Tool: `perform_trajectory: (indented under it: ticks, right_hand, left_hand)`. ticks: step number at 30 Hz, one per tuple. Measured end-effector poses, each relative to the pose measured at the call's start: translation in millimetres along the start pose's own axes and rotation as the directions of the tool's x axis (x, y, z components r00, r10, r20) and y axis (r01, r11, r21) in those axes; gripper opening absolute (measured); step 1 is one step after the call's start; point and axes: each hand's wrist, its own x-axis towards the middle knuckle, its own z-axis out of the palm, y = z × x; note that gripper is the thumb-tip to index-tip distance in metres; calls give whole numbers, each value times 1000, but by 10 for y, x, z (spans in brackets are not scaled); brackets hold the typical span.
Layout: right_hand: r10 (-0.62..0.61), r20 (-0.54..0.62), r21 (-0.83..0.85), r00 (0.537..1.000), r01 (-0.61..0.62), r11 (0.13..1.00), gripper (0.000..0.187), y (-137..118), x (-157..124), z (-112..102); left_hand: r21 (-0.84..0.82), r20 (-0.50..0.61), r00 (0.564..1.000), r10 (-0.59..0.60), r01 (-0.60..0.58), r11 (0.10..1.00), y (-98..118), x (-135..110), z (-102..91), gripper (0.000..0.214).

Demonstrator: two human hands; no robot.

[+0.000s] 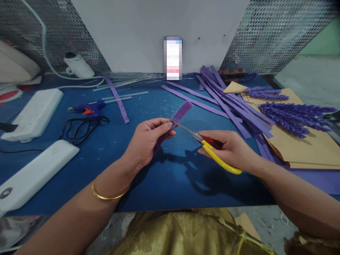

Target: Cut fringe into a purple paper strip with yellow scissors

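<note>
Between thumb and fingers, my left hand (151,138) pinches a purple paper strip (182,110), whose upper end slants up to the right and shows fine cuts along one edge. My right hand (230,147) is closed around a pair of scissors (221,161) with yellow and red handles. The scissor blades point left and meet the strip's edge right beside my left fingertips. Part of the strip is hidden behind my left hand. Another fringed purple strip (117,99) lies on the blue table (148,191) to the left.
Purple strips (220,95) are heaped at the back right, next to purple flower sprigs (289,117) on tan paper (313,152). At left lie a blue glue gun (91,108), a white power strip (34,115) and a white oblong device (39,173). A phone (173,58) leans at the back.
</note>
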Motion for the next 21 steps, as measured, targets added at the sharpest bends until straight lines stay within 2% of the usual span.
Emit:
perform_trajectory:
  ticks: [6,21]
  right_hand:
    - [-16,-23,-42,1000,15,999,33,8,8,-1]
    - [-90,-85,-211,992,70,975,43,-10,9,8]
  left_hand:
    - [81,-11,999,43,-42,996,-22,-6,-24,8]
    - [92,-65,995,81,-74,993,-1,-6,2,10]
